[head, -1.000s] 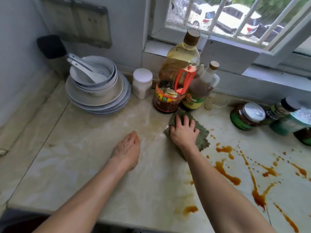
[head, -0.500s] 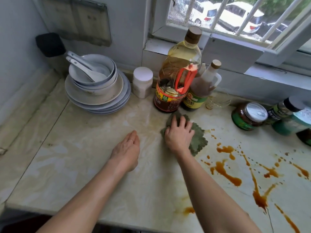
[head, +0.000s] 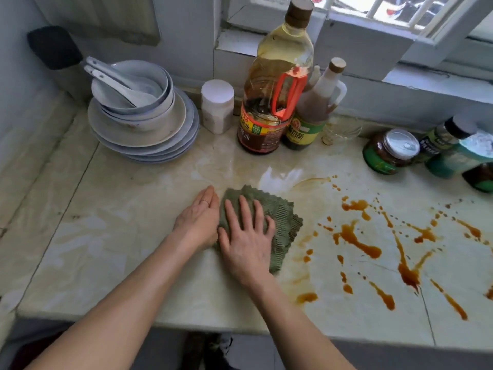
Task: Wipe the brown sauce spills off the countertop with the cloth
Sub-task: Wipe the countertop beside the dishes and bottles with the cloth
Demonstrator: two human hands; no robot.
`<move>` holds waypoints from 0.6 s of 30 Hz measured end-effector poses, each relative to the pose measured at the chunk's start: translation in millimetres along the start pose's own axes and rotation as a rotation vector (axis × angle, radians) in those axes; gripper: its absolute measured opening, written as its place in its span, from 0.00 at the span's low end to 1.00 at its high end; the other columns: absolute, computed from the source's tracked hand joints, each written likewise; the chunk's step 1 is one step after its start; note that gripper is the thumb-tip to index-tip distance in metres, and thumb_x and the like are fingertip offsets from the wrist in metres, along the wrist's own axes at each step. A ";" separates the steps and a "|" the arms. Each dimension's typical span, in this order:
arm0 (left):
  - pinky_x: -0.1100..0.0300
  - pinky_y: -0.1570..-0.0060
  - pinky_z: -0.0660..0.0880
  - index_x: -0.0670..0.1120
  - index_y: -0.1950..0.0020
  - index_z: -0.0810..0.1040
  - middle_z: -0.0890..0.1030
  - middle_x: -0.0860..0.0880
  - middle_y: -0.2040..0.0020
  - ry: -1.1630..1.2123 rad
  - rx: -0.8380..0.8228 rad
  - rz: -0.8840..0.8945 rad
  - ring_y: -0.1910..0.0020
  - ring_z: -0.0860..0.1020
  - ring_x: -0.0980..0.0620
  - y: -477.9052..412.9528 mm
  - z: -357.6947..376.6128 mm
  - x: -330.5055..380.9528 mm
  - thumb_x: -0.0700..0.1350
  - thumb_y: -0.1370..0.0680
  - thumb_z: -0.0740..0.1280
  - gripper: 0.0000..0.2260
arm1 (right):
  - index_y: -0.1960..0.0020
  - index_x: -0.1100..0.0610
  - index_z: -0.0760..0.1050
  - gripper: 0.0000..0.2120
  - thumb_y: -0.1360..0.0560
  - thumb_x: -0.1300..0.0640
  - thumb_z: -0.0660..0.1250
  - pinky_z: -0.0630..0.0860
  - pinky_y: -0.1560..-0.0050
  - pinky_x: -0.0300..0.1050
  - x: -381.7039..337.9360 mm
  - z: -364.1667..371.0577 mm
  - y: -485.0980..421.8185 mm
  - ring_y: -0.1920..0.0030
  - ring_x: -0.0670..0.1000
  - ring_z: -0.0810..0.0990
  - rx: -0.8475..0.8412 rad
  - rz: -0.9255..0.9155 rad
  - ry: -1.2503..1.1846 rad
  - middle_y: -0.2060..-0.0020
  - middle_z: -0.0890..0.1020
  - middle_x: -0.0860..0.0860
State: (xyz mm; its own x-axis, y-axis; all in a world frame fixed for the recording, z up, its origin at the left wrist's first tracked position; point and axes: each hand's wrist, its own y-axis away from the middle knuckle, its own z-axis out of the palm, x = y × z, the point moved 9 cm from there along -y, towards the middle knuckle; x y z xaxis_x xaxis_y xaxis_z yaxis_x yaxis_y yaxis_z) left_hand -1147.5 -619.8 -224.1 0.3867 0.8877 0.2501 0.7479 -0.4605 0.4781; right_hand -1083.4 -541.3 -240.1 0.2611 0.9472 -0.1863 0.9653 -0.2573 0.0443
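A green cloth [head: 282,222] lies flat on the pale marble countertop [head: 128,236], near its middle. My right hand [head: 245,236] presses down on the cloth with fingers spread. My left hand [head: 198,220] rests flat on the counter, fingers together, touching the cloth's left edge. Brown sauce spills [head: 357,240] spread in streaks and drops over the counter to the right of the cloth. A faint smear [head: 312,180] shows behind the cloth.
Stacked plates and bowls with spoons [head: 138,113] stand at the back left. A white jar [head: 217,109], a large oil bottle [head: 274,84] and a vinegar bottle [head: 312,113] line the back. Jars [head: 389,152] crowd the back right. The counter's front edge [head: 213,323] is near.
My right hand has dragged the cloth from the oil bottle's foot toward me, up against my left hand. A wet wiped patch shows behind it. My view has tilted down.
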 end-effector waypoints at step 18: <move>0.60 0.25 0.50 0.44 0.22 0.48 0.43 0.49 0.21 0.027 0.131 0.164 0.22 0.47 0.51 36.9 9.2 3.2 0.33 0.24 0.54 0.32 | 0.23 0.39 0.55 0.27 0.22 0.42 0.44 0.42 0.25 0.57 50.6 2.7 51.7 0.22 0.50 0.48 -0.012 0.096 -0.002 0.22 0.55 0.45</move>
State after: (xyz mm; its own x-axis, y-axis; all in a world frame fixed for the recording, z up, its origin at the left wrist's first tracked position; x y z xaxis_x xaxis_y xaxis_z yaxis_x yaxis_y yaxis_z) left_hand -1113.7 -633.9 -213.4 0.4954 0.7999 0.3387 0.7410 -0.5926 0.3158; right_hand -1020.3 -507.2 -249.8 0.3520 0.9180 -0.1826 0.9360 -0.3443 0.0734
